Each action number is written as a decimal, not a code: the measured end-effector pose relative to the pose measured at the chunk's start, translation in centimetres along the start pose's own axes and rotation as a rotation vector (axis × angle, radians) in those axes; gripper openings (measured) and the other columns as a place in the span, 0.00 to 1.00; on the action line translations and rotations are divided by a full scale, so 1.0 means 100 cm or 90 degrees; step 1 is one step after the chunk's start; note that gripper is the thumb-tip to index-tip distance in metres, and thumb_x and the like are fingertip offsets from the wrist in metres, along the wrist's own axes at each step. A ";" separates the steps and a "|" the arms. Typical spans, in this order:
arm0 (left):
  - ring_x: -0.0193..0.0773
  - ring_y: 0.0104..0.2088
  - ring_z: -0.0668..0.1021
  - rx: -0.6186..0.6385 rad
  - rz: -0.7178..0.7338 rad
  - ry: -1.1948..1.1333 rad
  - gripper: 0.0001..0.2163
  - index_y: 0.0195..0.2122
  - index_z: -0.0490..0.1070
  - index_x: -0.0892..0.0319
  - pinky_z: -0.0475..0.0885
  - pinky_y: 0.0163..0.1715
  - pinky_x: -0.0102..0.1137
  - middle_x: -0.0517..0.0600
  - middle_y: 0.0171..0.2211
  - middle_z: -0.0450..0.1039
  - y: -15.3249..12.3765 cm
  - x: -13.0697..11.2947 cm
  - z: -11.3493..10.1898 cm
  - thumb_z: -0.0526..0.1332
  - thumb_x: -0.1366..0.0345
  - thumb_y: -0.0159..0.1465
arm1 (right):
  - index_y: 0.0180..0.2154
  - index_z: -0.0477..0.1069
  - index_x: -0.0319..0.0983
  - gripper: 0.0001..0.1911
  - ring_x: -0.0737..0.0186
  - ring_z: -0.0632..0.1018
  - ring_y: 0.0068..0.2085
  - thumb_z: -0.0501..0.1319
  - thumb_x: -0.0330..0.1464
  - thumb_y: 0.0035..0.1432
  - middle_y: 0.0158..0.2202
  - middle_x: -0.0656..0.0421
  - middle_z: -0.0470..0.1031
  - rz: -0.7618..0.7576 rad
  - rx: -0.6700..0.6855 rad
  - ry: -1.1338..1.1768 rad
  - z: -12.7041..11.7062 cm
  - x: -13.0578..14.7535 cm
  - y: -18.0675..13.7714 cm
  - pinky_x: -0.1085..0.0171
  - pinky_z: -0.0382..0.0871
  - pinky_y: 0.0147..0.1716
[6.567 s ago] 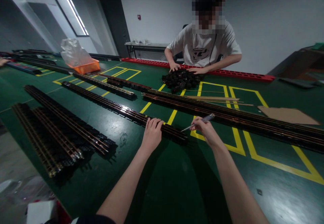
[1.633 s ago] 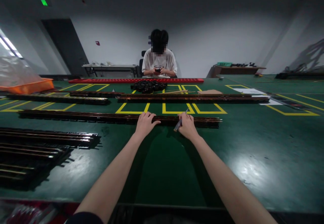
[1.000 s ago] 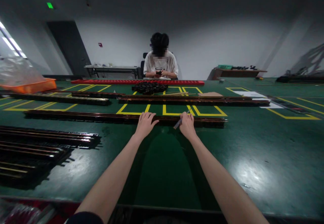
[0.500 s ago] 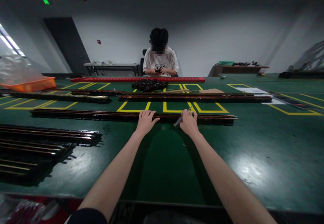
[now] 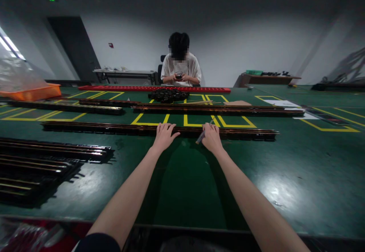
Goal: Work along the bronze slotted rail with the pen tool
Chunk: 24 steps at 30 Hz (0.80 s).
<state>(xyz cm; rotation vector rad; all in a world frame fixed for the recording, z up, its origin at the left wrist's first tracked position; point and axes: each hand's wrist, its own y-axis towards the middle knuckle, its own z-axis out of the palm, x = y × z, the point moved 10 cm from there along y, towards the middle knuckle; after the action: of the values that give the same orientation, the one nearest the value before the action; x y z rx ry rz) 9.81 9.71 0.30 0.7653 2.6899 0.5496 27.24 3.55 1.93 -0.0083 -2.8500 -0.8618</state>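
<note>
A long dark rail with copper strips [image 5: 114, 129] lies across the green table [image 5: 285, 176] in front of me. My left hand [image 5: 164, 136] rests on it with its fingers laid flat over the top. My right hand [image 5: 210, 138] presses on the same rail a little to the right, and it holds a thin clear-handled tool [image 5: 200, 138] whose tip points down and left.
A stack of similar rails [image 5: 42, 160] lies at the near left, and more rails [image 5: 216, 110] lie beyond. A person sits across the table behind a pile of black parts [image 5: 168, 95] and a long red strip [image 5: 154, 89]. An orange tray [image 5: 31, 92] stands far left.
The rail under my hands has slid to the right along the table; its right end now reaches farther right. My hands stay on it in about the same place.
</note>
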 end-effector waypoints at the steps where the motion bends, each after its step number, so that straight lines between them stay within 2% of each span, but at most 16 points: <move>1: 0.48 0.57 0.66 -0.002 0.001 0.000 0.22 0.56 0.65 0.60 0.50 0.62 0.50 0.57 0.52 0.68 0.000 0.000 0.000 0.52 0.53 0.66 | 0.36 0.59 0.37 0.13 0.51 0.71 0.42 0.51 0.20 0.46 0.36 0.49 0.72 0.001 0.005 -0.008 0.000 0.001 0.000 0.56 0.56 0.46; 6: 0.48 0.57 0.66 -0.010 0.000 -0.001 0.23 0.56 0.64 0.61 0.51 0.62 0.50 0.58 0.53 0.68 0.000 0.001 0.001 0.51 0.52 0.66 | 0.38 0.61 0.34 0.12 0.48 0.71 0.43 0.53 0.23 0.48 0.37 0.46 0.73 0.087 -0.005 -0.085 -0.008 -0.006 -0.001 0.56 0.54 0.45; 12: 0.49 0.58 0.65 -0.019 -0.012 -0.003 0.24 0.57 0.62 0.62 0.51 0.62 0.49 0.59 0.54 0.67 0.000 0.002 -0.001 0.51 0.52 0.66 | 0.37 0.63 0.36 0.09 0.49 0.71 0.43 0.52 0.22 0.52 0.37 0.47 0.75 0.082 -0.013 -0.123 -0.013 0.002 -0.002 0.56 0.53 0.45; 17: 0.49 0.59 0.64 -0.003 -0.019 -0.007 0.24 0.57 0.62 0.62 0.50 0.63 0.49 0.59 0.55 0.66 -0.001 0.002 -0.002 0.51 0.51 0.66 | 0.35 0.63 0.37 0.11 0.45 0.70 0.45 0.50 0.20 0.51 0.37 0.45 0.75 0.189 -0.053 -0.105 -0.018 -0.022 -0.006 0.53 0.53 0.44; 20: 0.49 0.59 0.64 0.009 -0.026 -0.008 0.24 0.57 0.62 0.62 0.49 0.63 0.49 0.59 0.55 0.66 -0.001 0.002 -0.001 0.51 0.51 0.66 | 0.35 0.60 0.38 0.10 0.47 0.70 0.44 0.51 0.21 0.49 0.36 0.47 0.74 0.130 -0.057 -0.052 -0.015 -0.018 -0.004 0.53 0.53 0.45; 24: 0.49 0.59 0.64 0.015 -0.026 -0.008 0.24 0.57 0.62 0.61 0.49 0.63 0.49 0.58 0.55 0.66 0.000 0.002 -0.001 0.50 0.51 0.66 | 0.35 0.59 0.39 0.11 0.48 0.70 0.43 0.55 0.25 0.46 0.37 0.49 0.72 0.041 -0.004 -0.008 -0.002 -0.005 -0.001 0.54 0.53 0.46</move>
<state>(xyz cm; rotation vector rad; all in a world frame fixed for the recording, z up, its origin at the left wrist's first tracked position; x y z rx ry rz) 9.62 9.77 0.29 0.7165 2.6981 0.5032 27.80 3.37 1.93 -0.1061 -2.8417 -0.8601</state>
